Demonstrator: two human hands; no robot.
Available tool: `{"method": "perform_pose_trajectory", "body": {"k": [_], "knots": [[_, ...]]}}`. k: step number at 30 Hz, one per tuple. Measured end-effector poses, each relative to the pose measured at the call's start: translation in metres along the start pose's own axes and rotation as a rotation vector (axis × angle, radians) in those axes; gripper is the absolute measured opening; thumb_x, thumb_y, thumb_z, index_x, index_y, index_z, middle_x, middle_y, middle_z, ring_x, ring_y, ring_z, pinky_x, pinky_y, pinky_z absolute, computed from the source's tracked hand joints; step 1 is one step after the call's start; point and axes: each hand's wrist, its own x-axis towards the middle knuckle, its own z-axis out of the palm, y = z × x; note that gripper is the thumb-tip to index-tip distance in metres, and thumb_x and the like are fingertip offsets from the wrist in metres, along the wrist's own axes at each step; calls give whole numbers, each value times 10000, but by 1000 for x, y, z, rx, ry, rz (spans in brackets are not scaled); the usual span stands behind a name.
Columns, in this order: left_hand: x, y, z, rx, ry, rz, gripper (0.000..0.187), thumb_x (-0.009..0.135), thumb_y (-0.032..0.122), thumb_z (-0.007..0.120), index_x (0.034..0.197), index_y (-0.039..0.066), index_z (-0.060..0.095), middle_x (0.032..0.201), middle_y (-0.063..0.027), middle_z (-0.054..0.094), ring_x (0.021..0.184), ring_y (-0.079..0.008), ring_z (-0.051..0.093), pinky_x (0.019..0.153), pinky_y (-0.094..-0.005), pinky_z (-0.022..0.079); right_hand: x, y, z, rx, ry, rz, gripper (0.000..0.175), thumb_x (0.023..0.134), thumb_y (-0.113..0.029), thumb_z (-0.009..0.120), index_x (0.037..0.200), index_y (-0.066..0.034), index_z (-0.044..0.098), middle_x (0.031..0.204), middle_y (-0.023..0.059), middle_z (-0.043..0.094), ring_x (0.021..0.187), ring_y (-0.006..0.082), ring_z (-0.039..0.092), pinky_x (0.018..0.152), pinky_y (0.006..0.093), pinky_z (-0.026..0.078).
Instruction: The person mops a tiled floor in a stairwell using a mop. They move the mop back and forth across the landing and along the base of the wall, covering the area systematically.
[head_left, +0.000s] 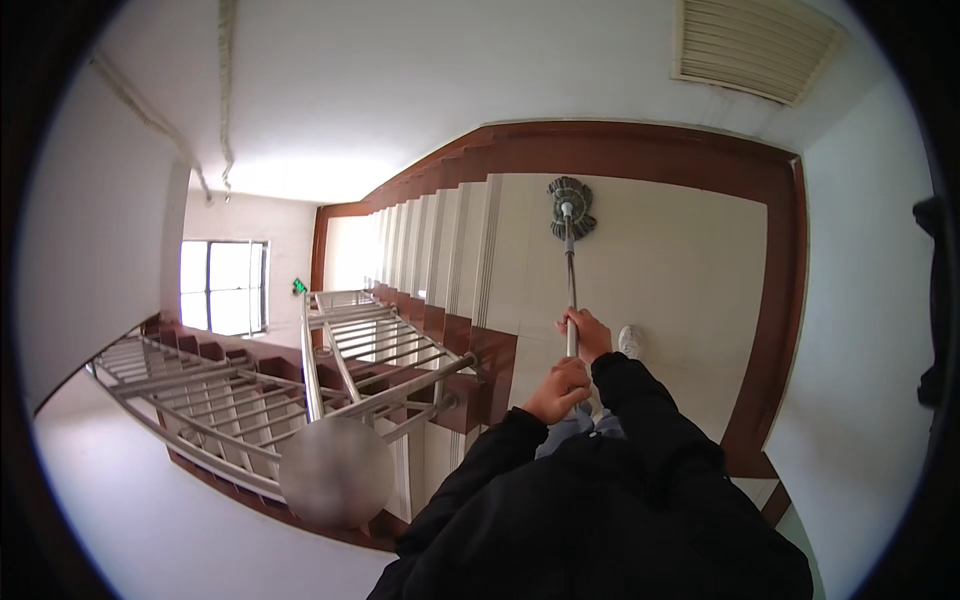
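Note:
A string mop with a grey-green head (582, 223) rests on the pale tiled floor of a stair landing. Its metal handle (572, 281) runs from the head back towards my body. My right hand (591, 334) is wrapped around the handle, farther along it towards the mop head. Closer to my body, my left hand (559, 391) grips the handle's upper end, whose tip is hidden. The mop head lies near the red-brown floor border (637, 154), beside the top edge of the nearby steps.
Left of the landing, a staircase (431, 251) runs beside a stainless steel railing (412, 382). A blurred round patch (337, 472) hides part of the railing. My white shoe (630, 341) stands on the floor. A louvred vent (754, 49) is on the wall; a window (223, 287) is beyond.

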Motion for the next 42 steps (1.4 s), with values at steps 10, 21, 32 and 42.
{"method": "perform_pose_trajectory", "body": {"k": [10,21,32,42], "knots": [[58,60,26,-193,-308,139,232,787,215,492,660,21,502,724,-114,507,824,-304,500,925,-380,365,-60,20,-107,31,169,125,97,941,-288,560,939,-192,580,865,73,600,772,336,626,668,466,501],[45,-11,23,-364,-33,44,357,806,305,448,631,-7,446,673,-130,475,749,-309,447,798,-378,392,-10,68,-53,100,231,128,57,933,-168,576,940,-123,541,942,135,522,824,382,579,699,468,479],[4,-40,-6,-106,146,-83,322,765,280,468,601,5,432,611,-110,445,731,-294,460,854,-371,383,41,22,35,173,-41,-31,242,936,-364,606,967,-127,569,819,153,602,781,386,634,642,475,501],[-1,-5,13,-2,-25,21,257,761,270,505,653,38,481,691,-86,487,776,-285,488,839,-386,359,-15,3,14,-49,8,-10,244,924,-446,594,975,-208,604,786,119,603,716,365,641,593,485,500]]}}
